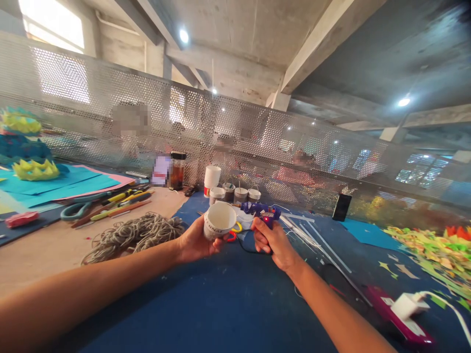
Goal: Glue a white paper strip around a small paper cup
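Note:
My left hand [196,241] is wrapped round a white paper cup [220,220] with dark lettering, its open mouth tilted toward me. In my right hand [274,242] is a blue glue gun [270,214] with a small red light showing, its nozzle pointing left toward the cup's rim. Whether the nozzle touches the cup I cannot tell. Behind the cup, yellow and red scissor handles [231,237] show in part. A heap of grey cord [138,238] lies to the left of my left hand.
Several small pots [241,194] and stacked paper cups [212,175] stand before a perforated metal screen [243,137]. Glue sticks [300,233] lie to the right. Near the right front are a purple power strip [401,316] with a white plug, and paper scraps [437,250]. Tools [125,201] lie at left.

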### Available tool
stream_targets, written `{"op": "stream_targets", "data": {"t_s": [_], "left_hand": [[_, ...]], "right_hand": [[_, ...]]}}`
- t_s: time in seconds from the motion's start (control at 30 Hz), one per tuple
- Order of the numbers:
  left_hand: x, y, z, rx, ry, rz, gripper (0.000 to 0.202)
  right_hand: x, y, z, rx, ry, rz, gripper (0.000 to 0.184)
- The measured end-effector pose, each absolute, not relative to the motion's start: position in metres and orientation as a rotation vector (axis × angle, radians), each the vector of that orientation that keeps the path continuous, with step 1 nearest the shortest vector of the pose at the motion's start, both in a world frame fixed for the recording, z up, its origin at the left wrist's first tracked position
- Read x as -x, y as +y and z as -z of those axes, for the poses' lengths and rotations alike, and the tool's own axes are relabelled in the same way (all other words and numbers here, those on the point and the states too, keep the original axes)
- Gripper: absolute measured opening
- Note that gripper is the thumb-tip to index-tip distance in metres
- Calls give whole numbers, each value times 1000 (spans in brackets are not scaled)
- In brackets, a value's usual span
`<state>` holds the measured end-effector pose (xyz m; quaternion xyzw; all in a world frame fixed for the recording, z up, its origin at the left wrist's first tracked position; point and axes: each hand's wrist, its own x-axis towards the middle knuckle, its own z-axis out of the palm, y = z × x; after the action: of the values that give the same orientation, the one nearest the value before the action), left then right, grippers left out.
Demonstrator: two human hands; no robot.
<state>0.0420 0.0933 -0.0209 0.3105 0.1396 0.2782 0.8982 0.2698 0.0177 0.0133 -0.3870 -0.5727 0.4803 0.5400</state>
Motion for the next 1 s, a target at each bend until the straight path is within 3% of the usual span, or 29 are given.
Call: {"op": "stream_targets", "data": {"t_s": [0.27, 0.47, 0.77, 1.0], "left_hand": [[-44, 84, 14, -701, 124, -484, 41], [-46, 81, 15, -732, 120, -469, 41], [-45, 81, 19, -712, 135, -476, 40], [-47, 81, 17, -714, 154, -517, 38]], "right_hand": [[-265, 19, -5, 747, -1107, -1562, 42], [-265, 16, -5, 672, -1059, -1691, 40], [-266, 16, -4, 698, -1131, -1679, 38], [-271, 14, -15, 838, -1373, -1384, 39]]}}
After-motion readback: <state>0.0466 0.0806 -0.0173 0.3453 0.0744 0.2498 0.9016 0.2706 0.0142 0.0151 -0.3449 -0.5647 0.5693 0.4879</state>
